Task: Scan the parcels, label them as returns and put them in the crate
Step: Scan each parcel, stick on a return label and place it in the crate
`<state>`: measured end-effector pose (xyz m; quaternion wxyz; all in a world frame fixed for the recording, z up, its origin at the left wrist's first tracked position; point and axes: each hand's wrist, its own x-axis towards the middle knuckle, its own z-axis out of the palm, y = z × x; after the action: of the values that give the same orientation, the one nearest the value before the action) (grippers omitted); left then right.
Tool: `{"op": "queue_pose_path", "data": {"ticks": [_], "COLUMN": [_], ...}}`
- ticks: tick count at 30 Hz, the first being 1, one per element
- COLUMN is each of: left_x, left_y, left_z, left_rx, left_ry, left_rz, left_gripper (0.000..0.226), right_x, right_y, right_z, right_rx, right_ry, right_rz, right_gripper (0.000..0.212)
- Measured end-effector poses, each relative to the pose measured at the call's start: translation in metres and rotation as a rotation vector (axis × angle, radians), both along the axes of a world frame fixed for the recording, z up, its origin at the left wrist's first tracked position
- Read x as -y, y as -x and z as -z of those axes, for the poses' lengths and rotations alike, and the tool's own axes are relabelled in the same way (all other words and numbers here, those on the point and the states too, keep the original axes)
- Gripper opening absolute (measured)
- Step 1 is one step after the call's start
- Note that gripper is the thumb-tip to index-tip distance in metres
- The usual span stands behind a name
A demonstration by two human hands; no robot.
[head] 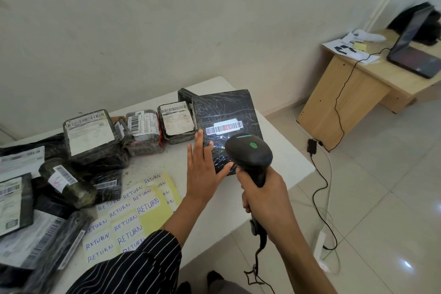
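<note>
Black-wrapped parcel (226,112) lies by the right corner of the table (281,167), steadied by straight fingers of the left hand (202,169) while the right hand (260,198) clamps the scanner (249,153); glare off its glossy film could spoil the read.

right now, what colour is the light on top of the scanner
Green: an oval spot on the head of the black scanner, clearest in the head view.

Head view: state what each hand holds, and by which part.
The right hand grips the scanner by its handle, below the head. The left hand holds nothing; its straight fingers press on the near left edge of the black parcel.
</note>
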<state>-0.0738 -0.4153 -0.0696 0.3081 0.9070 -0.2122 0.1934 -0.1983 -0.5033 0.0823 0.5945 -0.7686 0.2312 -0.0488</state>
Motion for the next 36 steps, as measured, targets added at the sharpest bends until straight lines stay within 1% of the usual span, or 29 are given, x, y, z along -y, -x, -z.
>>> {"op": "queue_pose_path", "data": {"ticks": [6, 15, 21, 27, 30, 36], "left_x": [0.001, 0.001, 0.001, 0.002, 0.003, 0.003], "left_y": [0.001, 0.003, 0.006, 0.015, 0.022, 0.030], "left_z": [-0.002, 0.000, 0.001, 0.002, 0.002, 0.005], "left_rx": [-0.013, -0.034, 0.001, 0.024, 0.031, 0.059], "left_ry": [0.004, -0.022, -0.025, -0.004, -0.002, -0.003], "left_rz": [0.006, 0.001, 0.003, -0.007, -0.008, -0.016], "left_gripper": [0.050, 0.055, 0.052, 0.075, 0.077, 0.075], "right_x": [-0.001, -0.002, -0.003, -0.003, -0.004, -0.004], "right_y": [0.002, 0.007, 0.008, 0.011, 0.012, 0.014], "right_z": [-0.003, -0.010, -0.012, -0.013, -0.011, -0.007], "right_rx": [-0.012, -0.012, -0.015, -0.002, -0.014, -0.038], "right_ry": [0.002, 0.001, -0.006, -0.006, 0.008, 0.024], "right_rz": [-0.010, -0.024, -0.020, -0.017, -0.018, -0.009], "right_gripper": [0.015, 0.014, 0.014, 0.012, 0.012, 0.012]}}
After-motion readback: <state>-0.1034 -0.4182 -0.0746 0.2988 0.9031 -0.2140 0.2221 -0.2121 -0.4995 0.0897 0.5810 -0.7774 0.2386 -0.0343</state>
